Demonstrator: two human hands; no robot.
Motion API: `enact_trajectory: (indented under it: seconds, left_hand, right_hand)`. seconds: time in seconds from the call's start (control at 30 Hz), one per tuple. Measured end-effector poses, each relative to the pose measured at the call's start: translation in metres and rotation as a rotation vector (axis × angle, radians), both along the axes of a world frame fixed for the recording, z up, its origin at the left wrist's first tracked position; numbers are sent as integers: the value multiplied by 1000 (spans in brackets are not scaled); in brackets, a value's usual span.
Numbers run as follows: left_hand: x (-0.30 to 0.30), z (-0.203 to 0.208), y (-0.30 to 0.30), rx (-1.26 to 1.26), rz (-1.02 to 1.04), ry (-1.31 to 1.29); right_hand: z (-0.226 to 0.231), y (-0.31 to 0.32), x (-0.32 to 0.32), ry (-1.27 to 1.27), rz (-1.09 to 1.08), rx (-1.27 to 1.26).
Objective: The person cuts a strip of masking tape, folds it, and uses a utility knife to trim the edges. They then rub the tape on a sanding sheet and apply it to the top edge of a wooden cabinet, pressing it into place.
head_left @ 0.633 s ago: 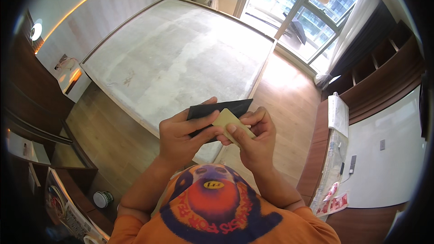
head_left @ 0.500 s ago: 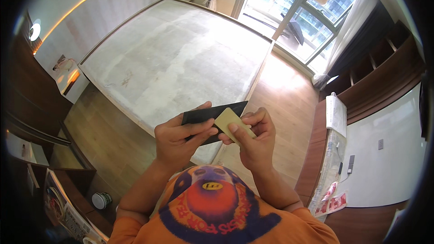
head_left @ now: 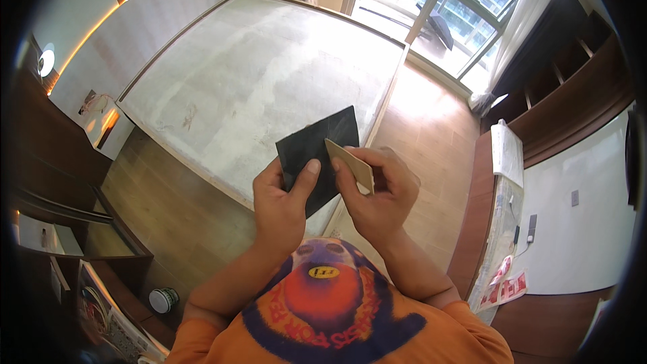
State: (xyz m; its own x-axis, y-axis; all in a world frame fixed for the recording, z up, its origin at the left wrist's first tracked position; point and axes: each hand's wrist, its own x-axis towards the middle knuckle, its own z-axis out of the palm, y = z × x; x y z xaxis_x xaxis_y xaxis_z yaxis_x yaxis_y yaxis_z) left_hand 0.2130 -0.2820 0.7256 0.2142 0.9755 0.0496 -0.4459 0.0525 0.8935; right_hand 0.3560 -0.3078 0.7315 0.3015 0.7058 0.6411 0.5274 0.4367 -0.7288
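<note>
In front of my chest, my left hand (head_left: 282, 201) is closed on a black rectangular sheet (head_left: 311, 145) that looks like sandpaper. Its thumb lies flat across the sheet's face; the other fingers are mostly hidden behind it. My right hand (head_left: 383, 192) pinches a small beige rectangular card (head_left: 353, 167), thumb on the near side and curled fingers on the far side. The card is tilted, with one corner overlapping the black sheet's right part. Whether the card presses on the sheet or only hovers before it, I cannot tell.
Beyond my hands lies a large framed bed platform (head_left: 229, 61) with a dusty pale top. On the right runs a brown cabinet (head_left: 472, 209) with plastic wrapping (head_left: 502, 195) on it. A small tub (head_left: 163, 300) stands on the wood floor at lower left.
The black sheet has turned to show more of its face and rises higher. My left thumb now lies across it. The beige card has tilted more edge-on in my right hand.
</note>
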Motion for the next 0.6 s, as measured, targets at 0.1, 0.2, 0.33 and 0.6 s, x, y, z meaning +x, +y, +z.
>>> enact_trajectory:
  seconds: [0.1, 0.2, 0.33, 0.6]
  left_hand:
    - [7, -9, -2, -202, -99, -248]
    - [12, -13, -2, -168, -60, -324]
    - [17, -16, -1, -146, -89, -282]
    - [18, -20, 0, -28, -135, -86]
  right_hand:
    - [-3, 7, 3, -73, -56, -6]
    - [-7, 9, 8, -103, -55, -37]
    - [-12, 12, 12, -71, -37, -51]
    - [-20, 23, 16, -53, -22, -21]
